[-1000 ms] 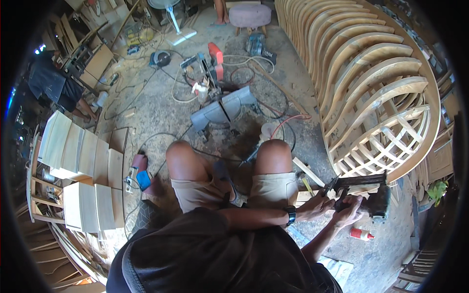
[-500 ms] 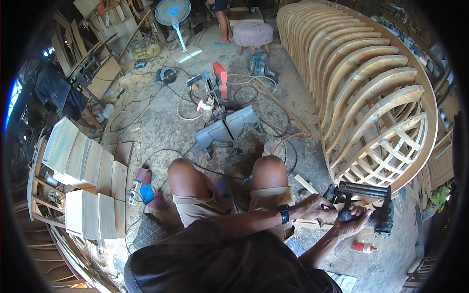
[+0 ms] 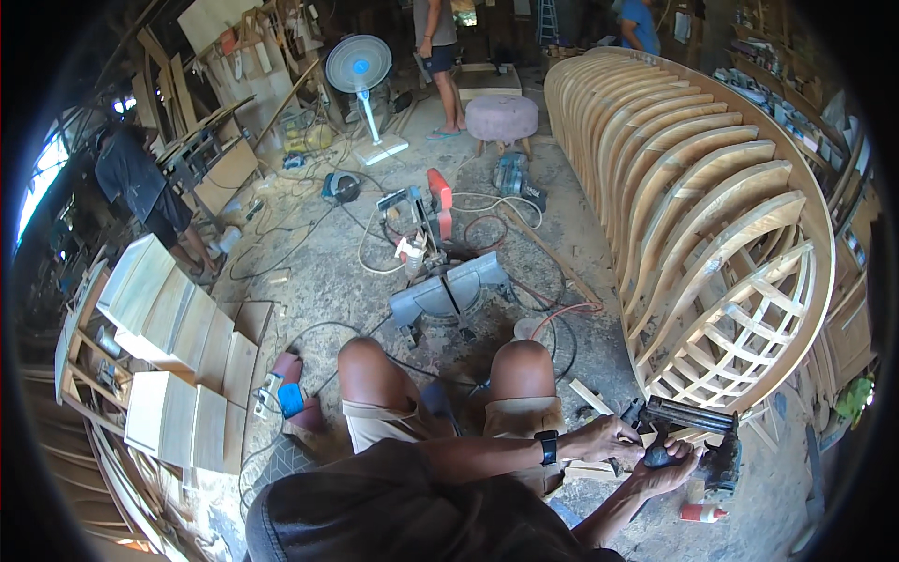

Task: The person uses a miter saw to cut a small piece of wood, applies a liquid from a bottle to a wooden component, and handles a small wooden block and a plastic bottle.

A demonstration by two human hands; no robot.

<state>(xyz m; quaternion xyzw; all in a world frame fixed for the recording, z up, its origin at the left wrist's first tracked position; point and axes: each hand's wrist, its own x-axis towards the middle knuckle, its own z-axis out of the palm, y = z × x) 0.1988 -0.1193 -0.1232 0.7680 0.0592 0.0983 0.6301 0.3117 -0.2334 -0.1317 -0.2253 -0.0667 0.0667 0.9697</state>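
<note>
What looks like a black nail gun lies across my right side, its long rail towards the boat-shaped frame and its dark body at the right end. My right hand is wrapped round its rounded grip. From the left, my left hand reaches in, a dark watch on its wrist. Its fingers are curled together against the tool beside the grip; the fingertips are partly hidden. Just below the tool, a red and white bottle lies on its side. Wood offcuts lie under my left hand.
A large ribbed wooden boat-shaped frame fills the right. Ahead stand a mitre saw, a pedestal fan and a purple stool. Cables and hoses cross the floor. Stepped wooden boxes stand left. Other people are farther off.
My view has tilted up, so the scene sits lower and more of the people at the back shows. Both hands stay at the nail gun, with little movement of their own.
</note>
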